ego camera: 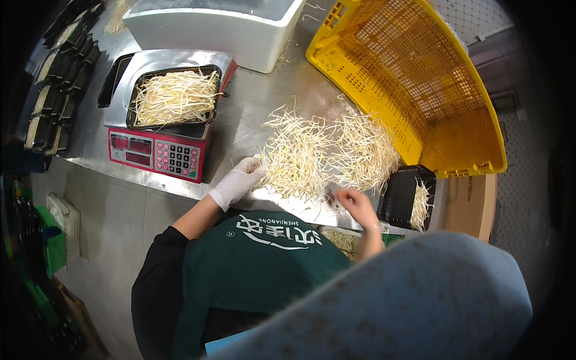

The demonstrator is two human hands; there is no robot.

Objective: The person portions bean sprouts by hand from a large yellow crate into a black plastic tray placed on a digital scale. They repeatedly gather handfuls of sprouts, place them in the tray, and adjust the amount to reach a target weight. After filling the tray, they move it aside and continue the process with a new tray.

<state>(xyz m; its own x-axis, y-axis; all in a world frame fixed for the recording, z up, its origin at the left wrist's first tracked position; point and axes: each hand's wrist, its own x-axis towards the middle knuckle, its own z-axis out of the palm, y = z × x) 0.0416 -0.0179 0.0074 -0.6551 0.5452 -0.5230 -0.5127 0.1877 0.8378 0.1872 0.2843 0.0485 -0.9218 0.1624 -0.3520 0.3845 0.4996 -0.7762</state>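
My left hand (243, 180), in a white glove, touches the left edge of a loose heap of bean sprouts (297, 157) on the metal table; its fingertips are partly hidden. Bare and with curled fingers, my right hand (357, 206) is just below a second heap of sprouts (364, 150); whether it holds anything is unclear. To its right, a black plastic tray (398, 198) has some sprouts along one side. A filled tray of sprouts (177, 99) rests on the steel pan of a red digital scale (155, 153) at the left.
A tilted yellow perforated crate (405, 90) stands right of the heaps. Behind the scale is a white foam box (216, 33). Black trays of sprouts (51, 99) are stacked at the far left. Blurred blue-grey fabric (405, 306) covers the lower right. A cardboard box (470, 202) is beneath the crate.
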